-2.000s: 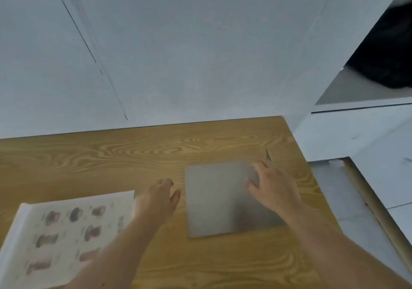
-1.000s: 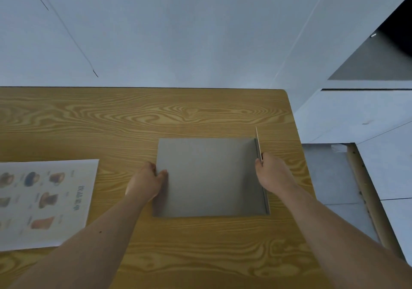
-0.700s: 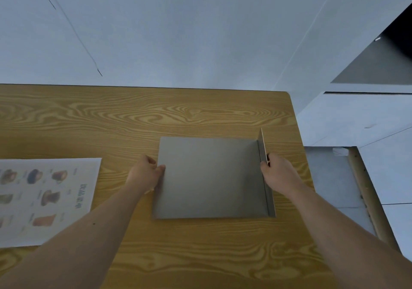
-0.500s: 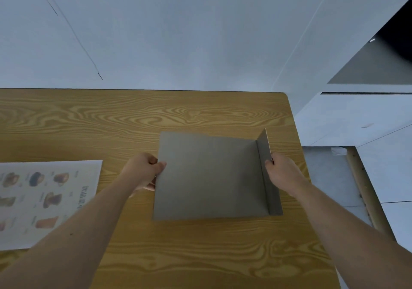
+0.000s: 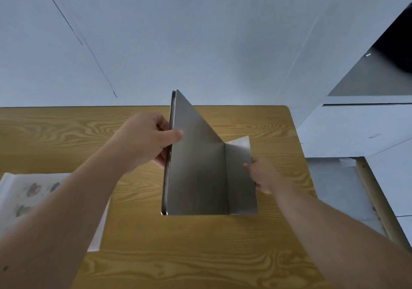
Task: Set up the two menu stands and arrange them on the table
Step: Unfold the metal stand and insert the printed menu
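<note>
Menu stand [image 5: 196,172] tilted up above the table [image 5: 223,255], long axis running away from the person, left hand [image 5: 145,141] pinching its raised left edge, right hand [image 5: 265,175] gripping the short right flap, both equally near

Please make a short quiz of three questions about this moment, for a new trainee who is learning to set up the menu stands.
1. True or false: the grey menu stand lies flat on the table.
2. Which hand pinches the stand's tall left edge? A) left hand B) right hand
3. Fill in: the printed menu sheet lies to the ____ of the stand.

Key: 1 false, tilted up; 2 A; 3 left.
</note>
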